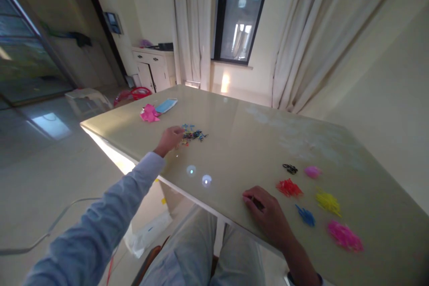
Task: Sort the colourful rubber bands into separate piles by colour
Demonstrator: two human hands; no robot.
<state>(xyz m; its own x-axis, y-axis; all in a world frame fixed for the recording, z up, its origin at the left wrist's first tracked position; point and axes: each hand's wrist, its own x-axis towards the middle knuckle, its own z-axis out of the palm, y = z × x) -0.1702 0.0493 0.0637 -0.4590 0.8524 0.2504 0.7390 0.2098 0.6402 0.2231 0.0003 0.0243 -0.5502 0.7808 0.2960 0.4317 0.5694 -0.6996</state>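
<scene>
My left hand (pixel 170 140) reaches out over the table (pixel 231 143), its fingers bent together at the left side of a mixed pile of small pieces (pixel 196 135), mostly black and blue. Whatever its fingertips hold is hidden. My right hand (pixel 264 210) rests near the table's front edge with the fingers curled in, and I cannot make out anything in them. Beside it lie sorted heaps of thin small strips: red (pixel 290 187), blue (pixel 305 215), yellow (pixel 328 202) and bright pink (pixel 345 236). Farther back are some black loops (pixel 290 169) and a lilac-pink clump (pixel 313 171).
A crumpled pink piece (pixel 149 113) and a blue face mask (pixel 166 105) lie at the table's far left. Beyond stand a white cabinet (pixel 154 69) and a red plastic seat (pixel 140 93). A cable (pixel 63 212) runs along at the lower left.
</scene>
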